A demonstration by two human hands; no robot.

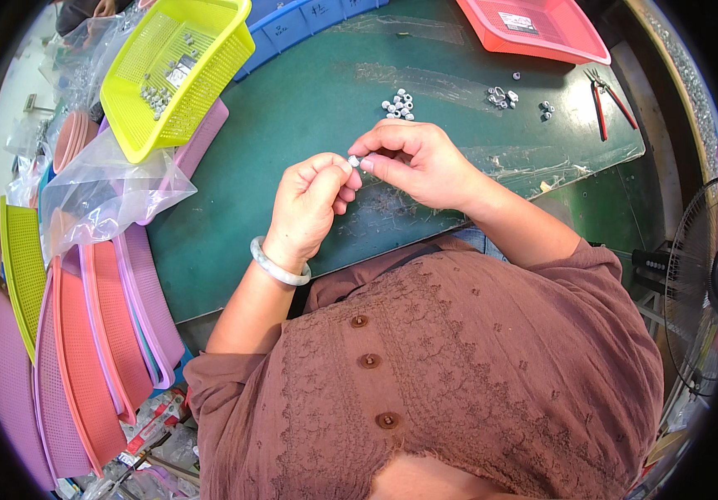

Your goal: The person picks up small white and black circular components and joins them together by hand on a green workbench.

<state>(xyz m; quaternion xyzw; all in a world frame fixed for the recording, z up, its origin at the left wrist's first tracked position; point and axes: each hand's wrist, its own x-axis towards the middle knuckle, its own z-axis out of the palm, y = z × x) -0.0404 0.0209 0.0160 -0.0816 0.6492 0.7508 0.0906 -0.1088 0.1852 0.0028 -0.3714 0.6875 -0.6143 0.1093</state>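
In front of my chest, my left hand point(313, 192) pinches a small silvery-grey part point(354, 161) between thumb and forefinger, its other fingers curled. From the right, my right hand point(413, 162) brings its thumb and forefinger tips together at the same part; the fingers cover much of it. Just beyond my hands lies a pile of similar small grey pieces point(398, 105). Farther right are a second cluster of grey pieces point(502, 97) and a smaller group point(547, 110).
Red-handled pliers point(601, 108) lie open on the green table point(234, 200) near its right edge. A yellow-green basket point(130, 129) holding small grey pieces stands left, a red basket point(534, 46) far right, a blue crate point(309, 29) behind. Stacked baskets point(84, 358) and a fan point(692, 283) flank me.
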